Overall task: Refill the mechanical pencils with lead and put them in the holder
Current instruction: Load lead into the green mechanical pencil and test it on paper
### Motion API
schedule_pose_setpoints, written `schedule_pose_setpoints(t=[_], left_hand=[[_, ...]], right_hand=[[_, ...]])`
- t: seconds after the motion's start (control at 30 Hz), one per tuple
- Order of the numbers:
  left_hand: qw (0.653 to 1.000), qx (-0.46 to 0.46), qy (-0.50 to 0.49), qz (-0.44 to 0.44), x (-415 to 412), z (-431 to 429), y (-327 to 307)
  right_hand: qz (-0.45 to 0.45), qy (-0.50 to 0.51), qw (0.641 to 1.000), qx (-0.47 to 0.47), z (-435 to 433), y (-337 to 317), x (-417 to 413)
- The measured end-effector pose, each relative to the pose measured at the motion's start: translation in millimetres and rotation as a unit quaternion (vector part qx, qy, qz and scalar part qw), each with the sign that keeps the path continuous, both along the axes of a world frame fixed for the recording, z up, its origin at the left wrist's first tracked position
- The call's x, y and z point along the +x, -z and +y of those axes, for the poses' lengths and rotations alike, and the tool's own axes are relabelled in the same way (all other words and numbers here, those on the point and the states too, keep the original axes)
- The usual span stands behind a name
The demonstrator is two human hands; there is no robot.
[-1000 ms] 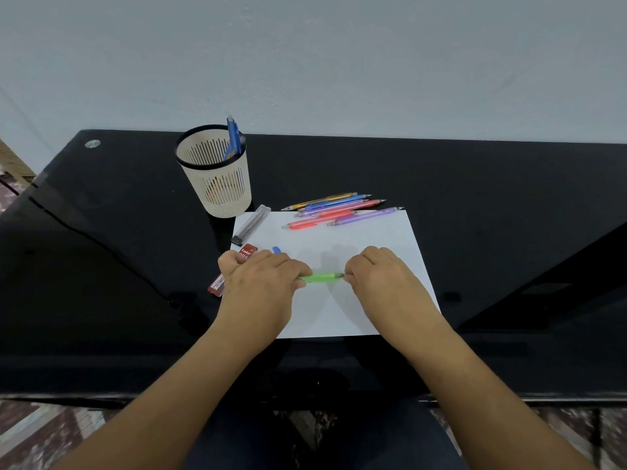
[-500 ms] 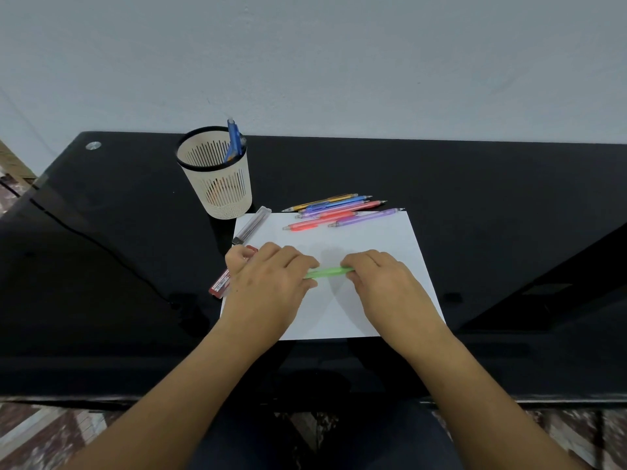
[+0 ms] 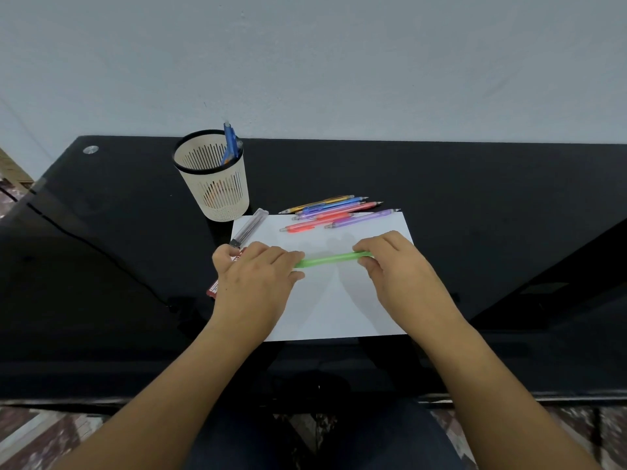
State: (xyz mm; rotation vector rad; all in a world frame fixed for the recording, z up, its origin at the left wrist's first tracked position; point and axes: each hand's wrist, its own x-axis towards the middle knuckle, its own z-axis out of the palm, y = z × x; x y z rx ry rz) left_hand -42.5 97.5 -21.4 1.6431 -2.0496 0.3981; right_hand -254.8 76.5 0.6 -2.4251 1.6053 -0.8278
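Now you hold the green pencil (image 3: 330, 258) over the white paper (image 3: 339, 310). Your left hand (image 3: 258, 279) has its fingers (image 3: 286, 256) curled round one end, and your right hand (image 3: 400, 269) pinches the other. More pencils (image 3: 336, 212) lie at the paper's far edge, near the holder (image 3: 213, 188) on the black bench (image 3: 475, 198).

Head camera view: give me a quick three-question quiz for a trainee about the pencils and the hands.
1. Fill in: the standing pencil in the holder is ___ in colour.
2. True or false: the left hand and the right hand each grip one end of the green mechanical pencil.
3. Where do the loose pencils lie?
A. Inside the holder
B. At the far edge of the white paper
C. On the floor

Key: 1 blue; 2 true; 3 B.
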Motion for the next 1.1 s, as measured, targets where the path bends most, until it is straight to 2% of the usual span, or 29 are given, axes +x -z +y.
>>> schedule_pose_setpoints(t=[0.17,0.4,0.57,0.83,0.93,1.1], left_hand=[[0.998,0.053,-0.030,-0.033,6,-4,9],[0.997,0.053,-0.027,-0.059,6,-8,15],[0.998,0.046,-0.023,-0.044,6,-7,20],[0.998,0.056,-0.027,-0.025,7,-7,27],[0.998,0.053,-0.025,-0.020,7,-7,28],[0.998,0.048,-0.023,-0.016,7,-6,31]], right_hand=[[-0.038,0.024,0.999,0.023,-3,-4,-10],[-0.077,0.013,0.997,0.005,-4,-18,-12],[-0.196,0.022,0.978,0.067,-1,-34,-5],[-0.306,0.028,0.949,0.076,-8,-43,11],[-0.305,0.034,0.950,0.058,-13,-47,17],[-0.229,0.047,0.972,-0.003,-26,-51,21]])
